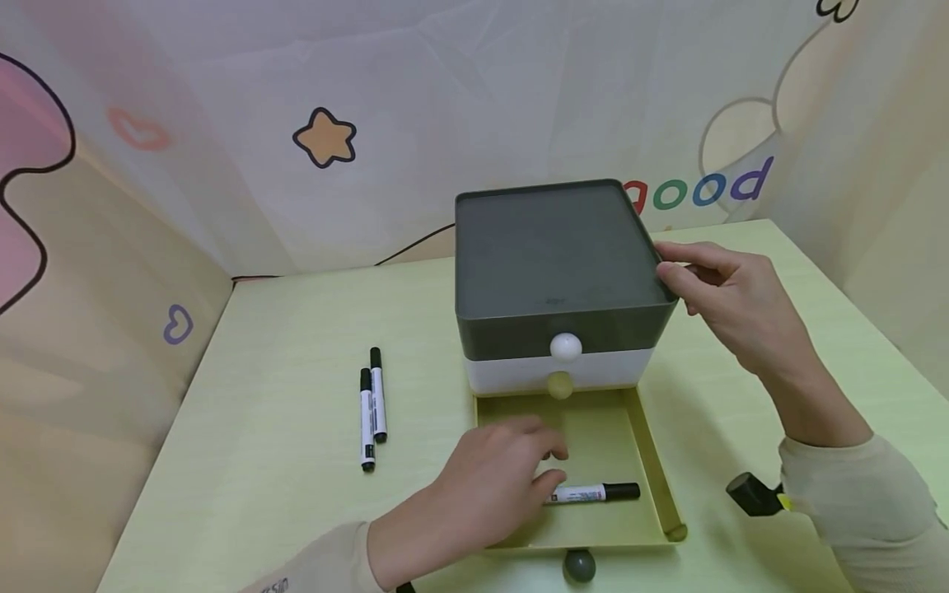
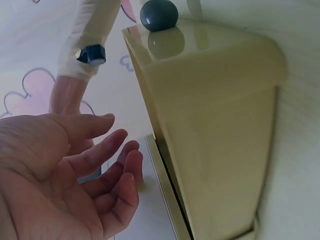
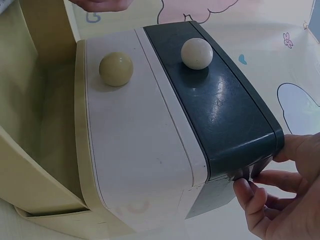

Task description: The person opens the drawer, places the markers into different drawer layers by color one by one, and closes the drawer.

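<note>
A stacked desktop drawer box (image 1: 556,247) has a dark grey top tier, a white middle tier and a yellow-green bottom drawer (image 1: 660,461) pulled out. Inside that drawer lies a white marker (image 1: 586,493) with a black cap; its left end is hidden behind my left hand (image 1: 493,469). The left hand hovers over the drawer, fingers loosely curved, and its palm is empty in the left wrist view. My right hand (image 1: 730,301) grips the upper right edge of the box, thumb at the top rim and fingers (image 3: 245,195) against the side.
Two more black-capped markers (image 1: 373,412) lie side by side on the pale green table (image 1: 282,395), left of the box. Round knobs stick out in front, among them a white knob (image 1: 566,347) and a dark knob (image 1: 579,566). A printed curtain (image 1: 445,99) hangs behind.
</note>
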The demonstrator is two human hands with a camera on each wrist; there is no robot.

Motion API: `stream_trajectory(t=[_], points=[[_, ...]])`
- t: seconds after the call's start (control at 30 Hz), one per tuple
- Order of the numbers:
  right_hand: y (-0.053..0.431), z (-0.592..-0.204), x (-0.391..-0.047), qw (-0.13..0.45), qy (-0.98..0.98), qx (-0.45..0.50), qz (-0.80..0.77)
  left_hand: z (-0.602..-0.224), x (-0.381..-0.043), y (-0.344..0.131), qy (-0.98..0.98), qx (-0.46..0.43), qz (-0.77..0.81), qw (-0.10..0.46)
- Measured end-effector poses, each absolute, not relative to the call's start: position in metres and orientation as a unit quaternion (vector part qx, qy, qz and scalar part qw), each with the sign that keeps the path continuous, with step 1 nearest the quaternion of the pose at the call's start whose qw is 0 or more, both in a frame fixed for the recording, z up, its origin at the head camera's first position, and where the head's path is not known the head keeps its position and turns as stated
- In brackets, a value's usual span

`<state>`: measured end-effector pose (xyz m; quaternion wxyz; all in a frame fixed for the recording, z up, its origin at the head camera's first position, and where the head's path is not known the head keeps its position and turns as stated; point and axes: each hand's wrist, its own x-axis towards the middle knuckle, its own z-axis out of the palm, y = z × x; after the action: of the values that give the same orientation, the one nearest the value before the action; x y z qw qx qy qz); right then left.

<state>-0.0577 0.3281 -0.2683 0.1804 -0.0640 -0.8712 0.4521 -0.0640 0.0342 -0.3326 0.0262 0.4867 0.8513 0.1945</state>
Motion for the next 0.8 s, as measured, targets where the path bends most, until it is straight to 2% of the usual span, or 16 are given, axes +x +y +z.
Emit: stream_trajectory(t=[0.33, 0.6, 0.8], points=[[0.327, -0.268, -0.057, 0.19, -0.866, -0.065, 0.457, -0.332, -0.072, 0.009, 0.855, 0.411, 0.315, 0.028], [0.327, -0.269, -0.058, 0.19, -0.865, -0.063, 0.46, -0.334, -0.084, -0.013, 0.876, 0.344, 0.336, -0.023], [0.327, -0.269, -0.059, 0.185, -0.868, -0.065, 0.456, -0.337, -0.098, -0.036, 0.894, 0.279, 0.349, -0.038]])
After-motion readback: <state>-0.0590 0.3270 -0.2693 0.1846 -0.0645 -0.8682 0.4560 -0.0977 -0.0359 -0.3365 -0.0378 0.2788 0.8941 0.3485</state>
